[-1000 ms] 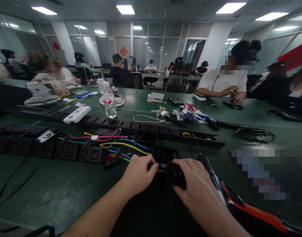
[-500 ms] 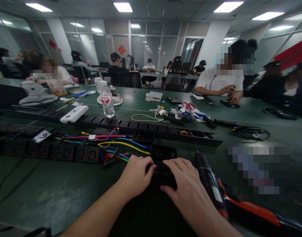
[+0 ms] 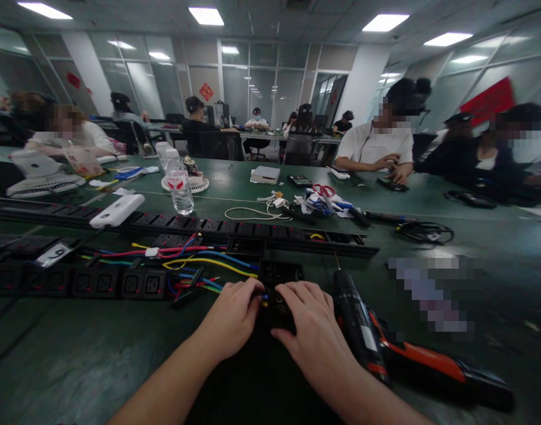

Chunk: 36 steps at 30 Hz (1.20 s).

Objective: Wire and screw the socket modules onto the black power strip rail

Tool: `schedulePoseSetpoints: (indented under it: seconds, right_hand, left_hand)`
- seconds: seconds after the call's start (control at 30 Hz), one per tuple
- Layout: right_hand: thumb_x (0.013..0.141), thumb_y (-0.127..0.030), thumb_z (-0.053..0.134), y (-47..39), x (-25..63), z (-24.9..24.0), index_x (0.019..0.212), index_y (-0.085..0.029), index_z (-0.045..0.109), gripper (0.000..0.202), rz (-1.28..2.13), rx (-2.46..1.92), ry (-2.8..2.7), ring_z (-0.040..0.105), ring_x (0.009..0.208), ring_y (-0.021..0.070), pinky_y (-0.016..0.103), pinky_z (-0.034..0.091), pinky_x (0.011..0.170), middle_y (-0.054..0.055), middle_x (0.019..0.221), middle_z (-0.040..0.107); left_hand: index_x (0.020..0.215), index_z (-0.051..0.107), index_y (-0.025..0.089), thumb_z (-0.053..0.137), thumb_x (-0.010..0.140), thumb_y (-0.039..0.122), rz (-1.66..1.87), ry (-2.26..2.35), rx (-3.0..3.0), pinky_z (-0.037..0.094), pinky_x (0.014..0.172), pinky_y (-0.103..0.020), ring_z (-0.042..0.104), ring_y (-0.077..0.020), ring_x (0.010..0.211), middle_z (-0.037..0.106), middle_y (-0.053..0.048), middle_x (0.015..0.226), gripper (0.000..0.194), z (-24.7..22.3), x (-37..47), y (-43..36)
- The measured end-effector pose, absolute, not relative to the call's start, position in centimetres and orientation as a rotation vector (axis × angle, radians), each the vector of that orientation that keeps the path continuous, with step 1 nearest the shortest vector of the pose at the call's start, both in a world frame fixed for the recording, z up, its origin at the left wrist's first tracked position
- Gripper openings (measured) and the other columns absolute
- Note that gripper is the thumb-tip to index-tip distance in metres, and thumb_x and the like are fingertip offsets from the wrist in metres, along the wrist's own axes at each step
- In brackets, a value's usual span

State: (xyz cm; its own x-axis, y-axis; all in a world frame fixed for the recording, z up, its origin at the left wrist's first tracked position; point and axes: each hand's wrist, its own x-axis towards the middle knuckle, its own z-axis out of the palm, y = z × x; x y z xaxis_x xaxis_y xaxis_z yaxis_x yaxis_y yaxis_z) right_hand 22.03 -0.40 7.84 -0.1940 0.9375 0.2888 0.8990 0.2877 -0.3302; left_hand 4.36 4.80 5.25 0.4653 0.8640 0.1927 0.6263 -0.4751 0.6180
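Note:
My left hand (image 3: 233, 316) pinches the ends of coloured wires (image 3: 210, 285) at the left side of a small black plastic box (image 3: 279, 308). Blue and yellow wire ends show at its fingertips. My right hand (image 3: 312, 321) is closed round the right side of that box, fingers on top and thumb at the near side. Just behind sits another open black box (image 3: 279, 271) with blue and yellow wires running into it. The wires come from a black power strip (image 3: 91, 282) on the left. The inside of the held box is mostly hidden.
A black and orange power drill (image 3: 363, 324) lies right of my hand, bit pointing away. Behind are a long socket strip (image 3: 212, 227), a white device (image 3: 117, 211), a water bottle (image 3: 180, 183), red-handled scissors (image 3: 323, 190) and a coiled black cable (image 3: 425, 233). Co-workers sit across the table.
The view has turned a little to the right, so everything sits further left. Both hands keep nearly the same grip on the wires and the box.

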Motion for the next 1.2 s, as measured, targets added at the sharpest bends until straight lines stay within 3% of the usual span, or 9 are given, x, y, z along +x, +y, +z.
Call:
schedulePoseSetpoints:
  seconds: [0.5,1.2]
  right_hand:
    - [0.064,-0.009,0.084,-0.47,22.21,8.20,0.122,-0.018,0.062,0.063,0.139,-1.612,-2.156,0.052,0.110,0.0324,0.050,0.044,0.091,0.009,0.119,0.067]
    - [0.061,-0.001,0.080,-0.70,21.69,8.34,0.115,-0.018,0.063,0.059,0.094,-1.586,-2.185,0.055,0.105,0.0322,0.050,0.045,0.088,0.009,0.114,0.067]
  left_hand:
    - [0.099,0.065,0.024,0.051,0.091,0.015,0.756,1.273,2.273,0.042,0.085,-0.035,0.060,-0.0198,0.087,0.068,-0.001,0.092,0.019,5.13,4.31,4.61]
    - [0.102,0.068,0.026,0.058,0.090,0.017,0.694,1.265,2.173,0.044,0.088,-0.034,0.062,-0.0197,0.093,0.070,0.001,0.099,0.018,5.25,4.39,5.02]
